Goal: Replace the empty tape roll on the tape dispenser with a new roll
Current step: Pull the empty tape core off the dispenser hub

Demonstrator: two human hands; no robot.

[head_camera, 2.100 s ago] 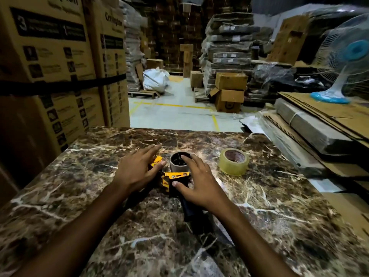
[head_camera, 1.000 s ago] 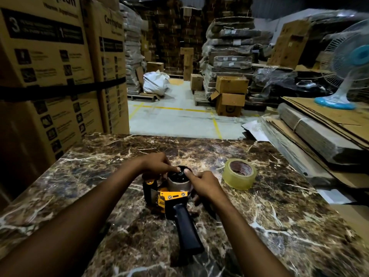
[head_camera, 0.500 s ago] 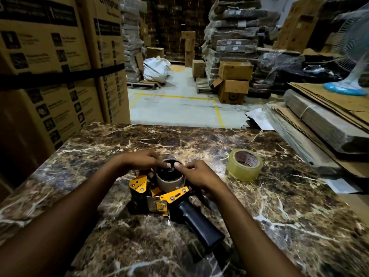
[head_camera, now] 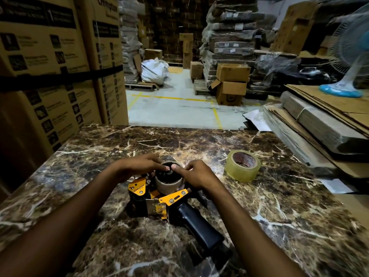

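Observation:
A yellow and black tape dispenser [head_camera: 159,198] lies on its side on the brown marble table [head_camera: 279,216], black handle pointing toward me and to the right. The empty cardboard roll [head_camera: 168,184] sits on its black hub, open end up. My left hand [head_camera: 137,166] and my right hand [head_camera: 196,173] grip the roll's top rim from either side, thumbs pressed on the hub's centre. A new roll of clear tape [head_camera: 242,165] lies flat on the table, to the right of my right hand and apart from it.
Tall printed cartons [head_camera: 50,66] stand along the table's left edge. Stacked flat cardboard sheets [head_camera: 323,124] border the right edge, with a blue fan [head_camera: 351,56] on them. Past the far edge lies warehouse floor with boxes [head_camera: 231,84] and pallets.
Both hands went from resting flat beside the dispenser to pinching the empty roll's rim. The dispenser was turned, so its handle points more to the right. The new roll stayed put.

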